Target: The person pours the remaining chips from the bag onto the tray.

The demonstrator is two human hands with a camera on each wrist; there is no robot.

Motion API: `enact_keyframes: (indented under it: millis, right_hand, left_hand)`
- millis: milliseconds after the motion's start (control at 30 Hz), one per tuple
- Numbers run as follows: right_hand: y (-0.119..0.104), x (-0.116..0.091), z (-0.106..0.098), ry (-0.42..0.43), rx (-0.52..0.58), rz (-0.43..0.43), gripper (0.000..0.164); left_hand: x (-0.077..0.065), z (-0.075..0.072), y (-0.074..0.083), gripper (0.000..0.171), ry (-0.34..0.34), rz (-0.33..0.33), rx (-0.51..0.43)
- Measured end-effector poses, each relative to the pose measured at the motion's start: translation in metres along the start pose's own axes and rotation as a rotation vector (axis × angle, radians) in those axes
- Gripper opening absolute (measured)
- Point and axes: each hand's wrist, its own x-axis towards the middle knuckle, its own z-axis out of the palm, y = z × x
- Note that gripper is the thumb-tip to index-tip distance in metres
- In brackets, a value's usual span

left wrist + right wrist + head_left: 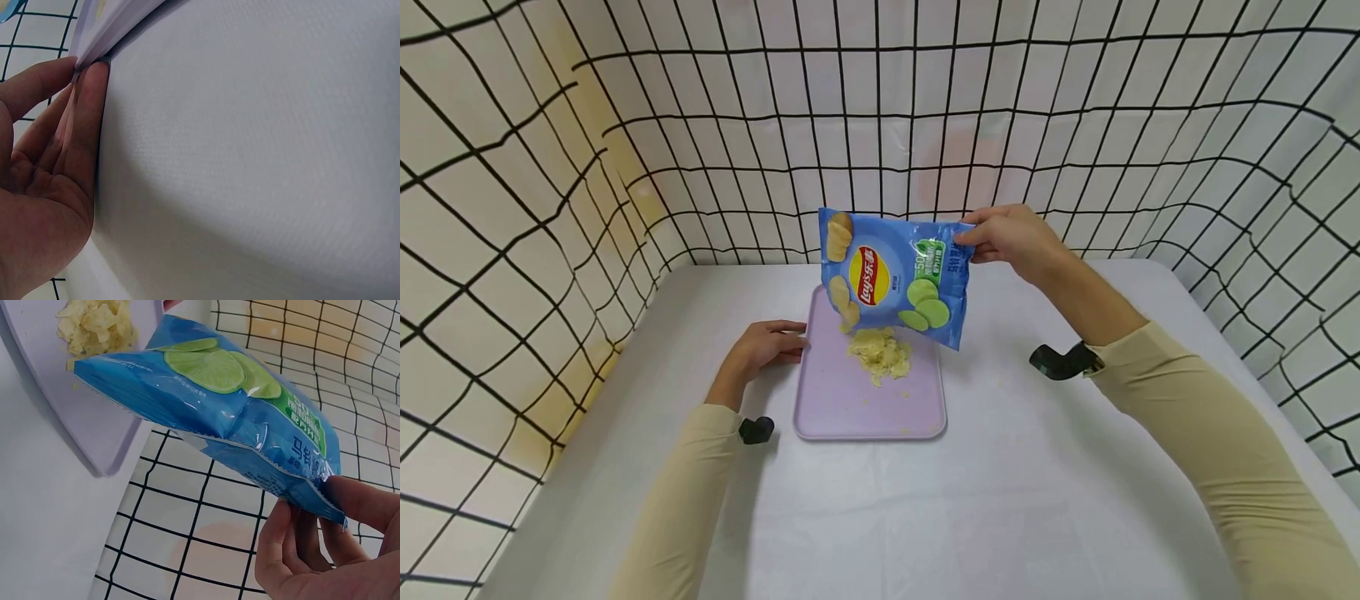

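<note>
A blue Lay's potato chip bag (891, 275), printed with lime slices, hangs tilted above a pale purple tray (827, 408). My right hand (1018, 242) pinches the bag at its upper right corner, thumb on one face and fingers behind, as the right wrist view shows. Broken potato chips (880, 354) lie in a heap on the tray below the bag, with a few crumbs around them. At the tray's left edge, my left hand (767, 343) holds the rim; in the left wrist view the thumb (47, 78) is on top and the fingers are beneath.
The tray lies on a table with a white cloth (865, 525). Black wire mesh (917, 117) stands around the back and both sides. A dark strap piece (1063, 362) sits at the right wrist, another (756, 430) at the left.
</note>
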Motion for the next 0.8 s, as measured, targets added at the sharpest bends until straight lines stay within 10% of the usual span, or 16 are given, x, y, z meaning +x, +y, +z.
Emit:
enact_keyframes:
  millis: [800]
  right_hand:
    - [-0.012, 0.003, 0.009, 0.164, 0.056, -0.102, 0.034]
  left_hand:
    - [0.001, 0.001, 0.0, 0.043, 0.012, 0.0, -0.003]
